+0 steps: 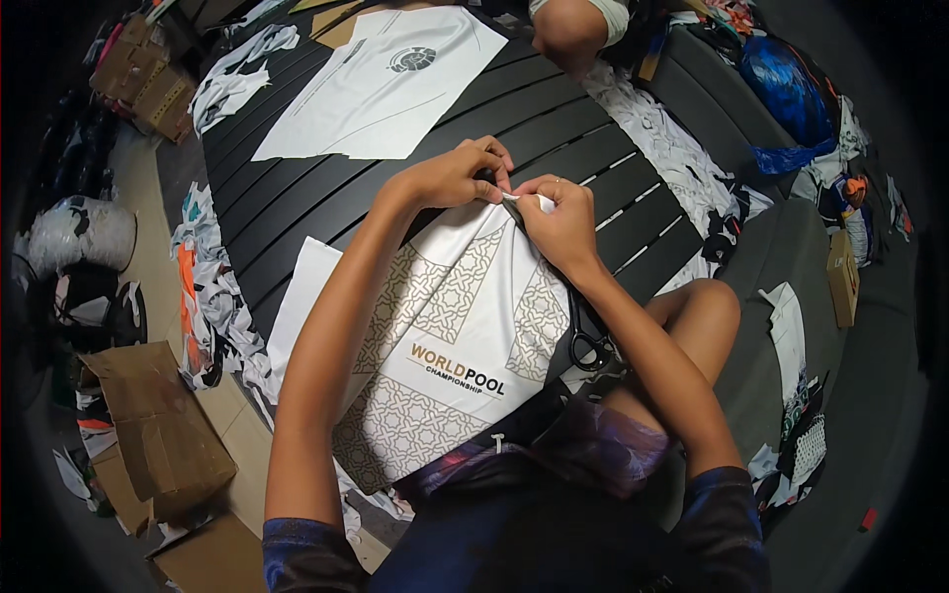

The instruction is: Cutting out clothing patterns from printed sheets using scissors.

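A white printed cloth piece (pixel 465 346) with a tan geometric lattice pattern and dark and gold lettering lies over my lap and the near table edge. Its top edge is gathered up between my two hands. My left hand (pixel 457 178) pinches that edge with thumb and fingertips, the other fingers curled above it. Close beside it, my right hand (pixel 561 219) grips the same edge between thumb and bent forefinger. A narrow dark strip shows at the cloth between them. Black-handled scissors (pixel 590 350) rest below my right forearm, their blades partly hidden.
Beyond my hands, a white cloth panel (pixel 381 84) with a dark round print lies on the black slatted table (pixel 554 109). Another person's knee (pixel 571 35) is at the far edge. Fabric scraps (pixel 682 158) line the table sides. A cardboard box (pixel 163 425) stands at left.
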The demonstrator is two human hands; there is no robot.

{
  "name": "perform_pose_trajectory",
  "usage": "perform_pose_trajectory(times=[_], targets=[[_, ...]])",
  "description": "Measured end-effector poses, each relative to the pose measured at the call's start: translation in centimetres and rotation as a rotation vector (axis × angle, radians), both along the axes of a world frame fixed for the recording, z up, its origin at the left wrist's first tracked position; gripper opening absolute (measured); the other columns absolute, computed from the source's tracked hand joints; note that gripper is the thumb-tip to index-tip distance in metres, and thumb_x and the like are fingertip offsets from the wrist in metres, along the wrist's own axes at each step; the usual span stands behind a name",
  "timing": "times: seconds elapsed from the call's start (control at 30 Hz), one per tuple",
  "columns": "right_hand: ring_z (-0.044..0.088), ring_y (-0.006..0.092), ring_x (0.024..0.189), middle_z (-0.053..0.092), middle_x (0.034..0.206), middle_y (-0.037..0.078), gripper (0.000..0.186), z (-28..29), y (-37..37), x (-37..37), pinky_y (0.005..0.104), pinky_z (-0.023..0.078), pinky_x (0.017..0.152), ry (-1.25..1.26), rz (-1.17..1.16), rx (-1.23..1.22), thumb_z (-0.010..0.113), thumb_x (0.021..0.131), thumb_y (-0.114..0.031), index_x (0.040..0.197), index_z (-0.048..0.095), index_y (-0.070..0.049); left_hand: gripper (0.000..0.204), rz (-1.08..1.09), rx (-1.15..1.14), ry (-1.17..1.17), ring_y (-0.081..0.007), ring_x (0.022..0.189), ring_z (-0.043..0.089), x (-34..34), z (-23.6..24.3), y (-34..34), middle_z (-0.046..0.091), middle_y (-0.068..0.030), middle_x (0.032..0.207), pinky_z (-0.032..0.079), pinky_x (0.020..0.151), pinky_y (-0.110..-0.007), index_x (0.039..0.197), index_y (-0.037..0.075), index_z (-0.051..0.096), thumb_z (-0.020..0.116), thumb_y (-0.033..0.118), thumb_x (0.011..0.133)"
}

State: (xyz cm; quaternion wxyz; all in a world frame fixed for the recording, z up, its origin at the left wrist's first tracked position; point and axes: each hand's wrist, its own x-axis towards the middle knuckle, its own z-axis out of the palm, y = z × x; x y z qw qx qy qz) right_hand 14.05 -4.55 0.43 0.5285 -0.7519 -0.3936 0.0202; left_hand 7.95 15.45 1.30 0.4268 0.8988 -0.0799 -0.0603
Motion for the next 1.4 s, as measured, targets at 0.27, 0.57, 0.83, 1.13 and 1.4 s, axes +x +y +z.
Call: perform_pose_trajectory(times=[0.27, 0.57, 0.83, 1.13, 1.4], targets=[[0.067, 0.0202, 0.065, 0.072, 0.078, 0.016, 0.016, -0.2, 0.2, 0.0, 0.0293, 0.050, 0.063, -0.024, -0.010, 0.004, 0.060, 0.076, -0.005, 0.070, 0.066, 0.010, 0.017, -0.028, -0.031, 0.010, -0.0270, 0.121, 0.041, 0.4, 0.0, 0.1, 0.048, -0.0069, 0.126, 0.031, 0.107, -0.041, 0.095, 0.008, 0.067, 0.071, 0.017, 0.082], [0.069, 0.0289, 0.067, 0.069, 0.076, 0.020, 0.017, -0.2, 0.0, 0.1, 0.0336, 0.052, 0.064, -0.001, -0.017, 0.009, 0.063, 0.073, -0.008, 0.073, 0.068, 0.008, 0.016, -0.014, -0.045, -0.030, -0.0261, 0.120, 0.041, 0.1, -0.3, 0.0, 0.048, -0.0056, 0.126, 0.031, 0.106, -0.039, 0.096, 0.009, 0.067, 0.071, 0.019, 0.083], [0.069, 0.0258, 0.065, 0.068, 0.069, 0.018, 0.014, -0.3, 0.2, -0.3, 0.0318, 0.051, 0.061, -0.040, 0.014, 0.176, 0.062, 0.071, -0.003, 0.063, 0.064, 0.008, 0.017, -0.004, -0.058, -0.089, -0.0252, 0.120, 0.041, -0.2, -0.8, 0.0, 0.048, -0.0049, 0.129, 0.031, 0.106, -0.039, 0.099, 0.011, 0.067, 0.070, 0.020, 0.084], [0.064, 0.0182, 0.058, 0.063, 0.060, 0.013, 0.016, -0.4, 0.1, -0.1, 0.0299, 0.046, 0.052, -0.282, -0.005, 0.134, 0.059, 0.073, 0.003, 0.057, 0.057, 0.006, 0.018, 0.018, -0.023, -0.135, -0.0249, 0.119, 0.042, -0.4, -0.7, 0.1, 0.048, -0.0051, 0.129, 0.034, 0.102, -0.038, 0.101, 0.011, 0.068, 0.070, 0.022, 0.087], [0.057, 0.0161, 0.049, 0.058, 0.054, 0.012, 0.019, -0.9, 0.0, 0.0, 0.0276, 0.041, 0.049, -0.159, 0.045, 0.067, 0.058, 0.072, 0.002, 0.054, 0.053, 0.006, 0.018, 0.053, -0.016, -0.156, -0.0255, 0.118, 0.043, -0.8, -1.0, -0.3, 0.050, -0.0046, 0.129, 0.036, 0.102, -0.038, 0.100, 0.011, 0.068, 0.070, 0.022, 0.086]])
